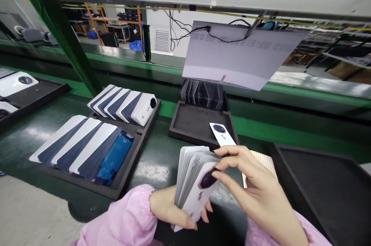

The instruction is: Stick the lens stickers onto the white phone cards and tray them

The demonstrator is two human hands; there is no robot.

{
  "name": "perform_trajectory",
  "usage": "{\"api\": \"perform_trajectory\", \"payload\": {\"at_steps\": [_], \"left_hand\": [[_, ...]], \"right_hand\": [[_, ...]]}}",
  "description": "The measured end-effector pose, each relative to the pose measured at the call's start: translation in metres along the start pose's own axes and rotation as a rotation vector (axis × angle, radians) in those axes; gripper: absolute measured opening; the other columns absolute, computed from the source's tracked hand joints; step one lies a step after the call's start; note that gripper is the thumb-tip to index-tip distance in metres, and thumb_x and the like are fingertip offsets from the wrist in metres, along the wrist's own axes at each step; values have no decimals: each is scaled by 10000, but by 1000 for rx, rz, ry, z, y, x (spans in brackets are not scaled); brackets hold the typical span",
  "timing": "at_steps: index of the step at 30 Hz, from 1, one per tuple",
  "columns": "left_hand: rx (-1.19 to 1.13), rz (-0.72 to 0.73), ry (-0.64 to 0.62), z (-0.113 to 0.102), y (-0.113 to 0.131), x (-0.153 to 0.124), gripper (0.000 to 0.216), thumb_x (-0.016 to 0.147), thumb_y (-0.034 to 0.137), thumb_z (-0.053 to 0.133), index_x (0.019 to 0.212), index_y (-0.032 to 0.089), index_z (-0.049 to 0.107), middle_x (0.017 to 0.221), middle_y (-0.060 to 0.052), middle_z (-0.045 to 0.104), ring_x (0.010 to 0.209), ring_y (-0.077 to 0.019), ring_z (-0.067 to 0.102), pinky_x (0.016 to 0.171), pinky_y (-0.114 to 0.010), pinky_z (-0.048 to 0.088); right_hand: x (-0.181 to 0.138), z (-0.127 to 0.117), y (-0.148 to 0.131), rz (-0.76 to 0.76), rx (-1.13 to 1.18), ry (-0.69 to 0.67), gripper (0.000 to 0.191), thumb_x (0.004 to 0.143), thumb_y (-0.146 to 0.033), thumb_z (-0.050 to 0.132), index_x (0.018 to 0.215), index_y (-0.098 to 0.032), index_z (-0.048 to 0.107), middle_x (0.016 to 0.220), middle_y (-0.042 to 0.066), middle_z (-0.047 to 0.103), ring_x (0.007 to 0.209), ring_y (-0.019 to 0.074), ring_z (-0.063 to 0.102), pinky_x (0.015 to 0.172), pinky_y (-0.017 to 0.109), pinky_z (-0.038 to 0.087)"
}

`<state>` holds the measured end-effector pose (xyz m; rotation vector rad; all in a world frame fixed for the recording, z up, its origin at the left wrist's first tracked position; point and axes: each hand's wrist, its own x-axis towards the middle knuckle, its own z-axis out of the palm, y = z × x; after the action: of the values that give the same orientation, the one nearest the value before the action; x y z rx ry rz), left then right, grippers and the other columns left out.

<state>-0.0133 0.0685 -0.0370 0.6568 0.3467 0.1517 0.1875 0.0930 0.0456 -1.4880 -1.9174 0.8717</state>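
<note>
A fanned stack of pale phone back covers (185, 176) stands tilted in my left hand (169, 207), whose thumb lies across the lower front and whose fingers wrap behind. The front cover (197, 203) has a dark oval camera area near its top. Thumb and fingers of my right hand (257, 184) pinch the upper corner of that stack, beside the oval; how many covers lie between them I cannot tell. A single white back cover (223, 134) rests over the front edge of a black tray (197, 118), partly behind my right hand.
Leaning rows of white covers (145, 111) and more covers (84, 145) fill the black tray (116, 190) on the left, with a blue-filmed panel (116, 157). Dark pieces (203, 93) stand under a monitor (232, 55). A dotted sheet (265, 163) and another tray (324, 176) lie right.
</note>
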Motion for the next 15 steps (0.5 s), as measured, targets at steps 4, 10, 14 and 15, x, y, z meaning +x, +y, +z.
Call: {"api": "perform_trajectory", "payload": {"at_steps": [4,10,14,15], "left_hand": [[-231,-50,-70,-1,-6,2,533,589,270,687,1081,107,564,891,-88,603,657,-157,601,635,-317,485],[-588,-32,-131,3,-8,4,537,497,262,609,994,58,599,786,-110,644,550,-209,615,487,-286,447],[-668,-22,-155,5,-5,2,559,462,275,549,973,56,602,775,-121,655,574,-214,614,526,-302,463],[-674,-22,-155,5,-4,1,565,454,273,543,972,57,603,780,-123,657,591,-217,617,535,-304,469]], "right_hand": [[2,2,0,-141,-91,47,100,820,-99,528,792,-191,554,992,78,554,987,221,521,779,376,473],[4,14,6,-356,-131,6,242,782,12,516,945,-159,567,896,68,627,935,221,560,786,408,486],[4,18,7,-364,-101,44,306,786,7,516,1025,-176,570,924,68,638,914,216,589,771,404,506],[4,19,7,-372,-100,58,318,782,11,523,1031,-182,572,920,63,641,916,217,592,769,401,509]]}}
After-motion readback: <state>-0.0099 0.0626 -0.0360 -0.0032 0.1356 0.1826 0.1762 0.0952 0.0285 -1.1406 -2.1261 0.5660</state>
